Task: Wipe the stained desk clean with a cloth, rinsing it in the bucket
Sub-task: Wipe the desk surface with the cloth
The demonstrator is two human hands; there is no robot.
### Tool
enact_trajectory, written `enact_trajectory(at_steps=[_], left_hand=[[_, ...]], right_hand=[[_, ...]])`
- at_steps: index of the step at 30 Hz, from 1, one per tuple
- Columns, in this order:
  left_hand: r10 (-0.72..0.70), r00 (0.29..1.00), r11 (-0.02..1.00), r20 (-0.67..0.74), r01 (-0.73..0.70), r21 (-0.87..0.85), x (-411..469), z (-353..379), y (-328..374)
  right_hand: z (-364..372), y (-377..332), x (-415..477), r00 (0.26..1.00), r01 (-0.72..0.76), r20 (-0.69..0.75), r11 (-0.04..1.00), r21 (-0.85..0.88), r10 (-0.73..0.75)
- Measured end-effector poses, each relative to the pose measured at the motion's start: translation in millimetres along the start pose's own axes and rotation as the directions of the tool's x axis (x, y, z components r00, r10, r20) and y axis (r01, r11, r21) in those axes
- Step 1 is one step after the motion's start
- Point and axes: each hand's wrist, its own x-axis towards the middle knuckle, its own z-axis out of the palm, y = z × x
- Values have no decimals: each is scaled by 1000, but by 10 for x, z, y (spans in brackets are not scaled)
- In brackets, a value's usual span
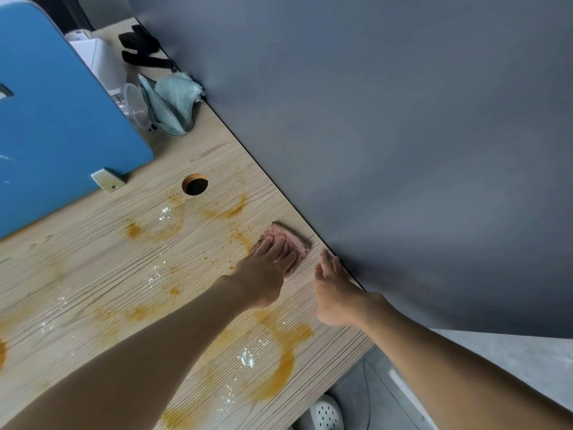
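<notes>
A plain matt grey wall (403, 135) fills the upper right of the view and meets the far edge of the light wood-grain desk (217, 156) along a dark seam. 1 blue partition panel (55, 119) with a rounded corner stands upright on the desk at left, fixed at its base by 1 pale metal bracket (107, 179). 1 round cable hole (194, 184) is cut in the top near that bracket. Below the desk's near corner a grey floor (347, 395) shows, with 1 white perforated clog (327, 414) on it. Lighting is soft and even; shadows are faint.
</notes>
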Motion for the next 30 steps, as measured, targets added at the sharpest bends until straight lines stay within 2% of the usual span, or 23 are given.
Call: enact_trajectory(at_steps=[4, 13, 15, 17, 19, 24, 30], left_hand=[[15, 1000, 999, 15, -15, 47, 123, -38, -25], [28, 998, 999, -48, -26, 37, 394, -58, -48], [16, 1000, 999, -27, -15, 47, 241, -44, -66], [14, 1000, 999, -8, -13, 45, 176, -5, -115], [38, 999, 997, -19, -37, 65, 294, 17, -177], [25, 999, 999, -37, -23, 37, 677, -196, -234], [18, 1000, 999, -23, -17, 27, 373, -210, -211]], right_hand=[[-31, 15, 0, 1000, -11, 5, 1000, 15, 11], [-163, -183, -19, 992, -87, 85, 991, -106, 96], [-305, -241, -69, 996, -86, 19, 986, -144, 90], [-434, -279, -76, 985, -61, -167, 984, -166, 33], [-426, -262, 22, 970, -24, -243, 991, -135, -10], [-286, -207, 213, 990, 28, -137, 992, -121, -45], [-333, -232, 226, 998, 24, -53, 989, -145, -32]])
